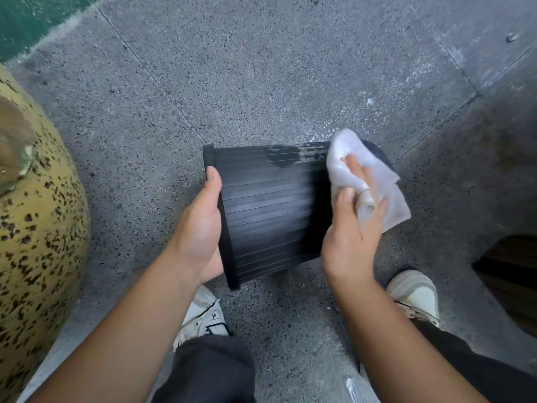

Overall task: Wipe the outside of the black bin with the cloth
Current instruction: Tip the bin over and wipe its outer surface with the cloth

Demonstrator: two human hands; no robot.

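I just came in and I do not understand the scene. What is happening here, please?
A person is cleaning a black bin, held on its side above the speckled floor. The left hand grips the bin at its rim. The right hand presses a white cloth against the bin's base end. A pale smear shows on the ribbed outside near the cloth.

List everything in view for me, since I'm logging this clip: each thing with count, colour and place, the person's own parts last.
black bin: one, black, ribbed, held on its side above the floor, centre
cloth: one, white, pressed on the bin's right end
floor: one, grey speckled, all around
speckled object: one, tan with dark spots, left edge
shoes: two, whitish, bottom
trousers: dark, bottom
hands: two; left hand grips the bin's rim, right hand holds the cloth
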